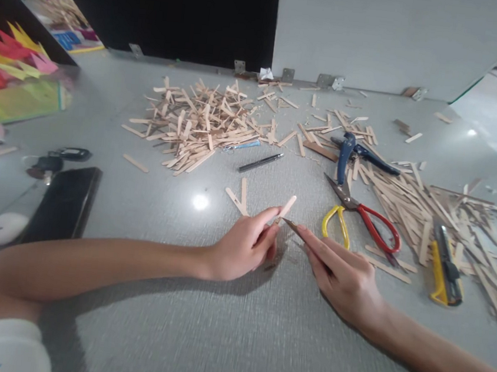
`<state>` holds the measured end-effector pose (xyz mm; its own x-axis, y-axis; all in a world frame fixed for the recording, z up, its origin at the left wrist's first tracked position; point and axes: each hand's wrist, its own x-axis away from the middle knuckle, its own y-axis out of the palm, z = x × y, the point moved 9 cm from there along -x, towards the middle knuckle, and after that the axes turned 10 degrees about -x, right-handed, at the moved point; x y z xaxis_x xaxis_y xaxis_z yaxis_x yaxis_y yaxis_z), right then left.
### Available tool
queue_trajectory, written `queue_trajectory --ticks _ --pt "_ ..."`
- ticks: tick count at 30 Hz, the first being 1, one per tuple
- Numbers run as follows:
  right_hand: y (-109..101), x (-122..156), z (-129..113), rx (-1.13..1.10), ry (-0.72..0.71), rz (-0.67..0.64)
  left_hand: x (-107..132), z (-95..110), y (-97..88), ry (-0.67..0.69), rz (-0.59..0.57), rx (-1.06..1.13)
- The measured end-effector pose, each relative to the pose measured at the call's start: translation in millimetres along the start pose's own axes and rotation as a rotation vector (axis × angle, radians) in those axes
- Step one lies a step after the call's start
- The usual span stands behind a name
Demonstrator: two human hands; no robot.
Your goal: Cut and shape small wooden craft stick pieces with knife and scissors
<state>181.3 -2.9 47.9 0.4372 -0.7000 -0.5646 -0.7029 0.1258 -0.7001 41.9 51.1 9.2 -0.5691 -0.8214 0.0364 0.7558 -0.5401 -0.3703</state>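
Near the middle of the table, my left hand pinches a small wooden craft stick, one rounded end pointing up and away. My right hand is closed on a thin, dark, pointed tool; its exact kind cannot be made out. The tool's tip meets or nearly meets the lower part of the stick, just beside my left fingertips. Just beyond my left hand, two joined-looking craft sticks form a V on the table.
A heap of craft stick pieces lies behind, near a black pen. To the right are blue-handled cutters, red-and-yellow-handled scissors, a yellow utility knife and longer strips. A dark phone lies left.
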Motion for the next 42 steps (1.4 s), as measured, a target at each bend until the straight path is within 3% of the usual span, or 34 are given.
queue_trajectory --ticks 9,19,42 --pt "2 1 3 0.014 0.016 -0.021 0 1 1.5 0.011 -0.022 -0.061" --pt "2 -1 5 -0.003 0.039 -0.01 -2 -11 0.2 -0.104 -0.023 -0.059" --pt "7 1 10 0.006 0.056 -0.06 -3 -16 -4.0 -0.108 0.031 -0.103"
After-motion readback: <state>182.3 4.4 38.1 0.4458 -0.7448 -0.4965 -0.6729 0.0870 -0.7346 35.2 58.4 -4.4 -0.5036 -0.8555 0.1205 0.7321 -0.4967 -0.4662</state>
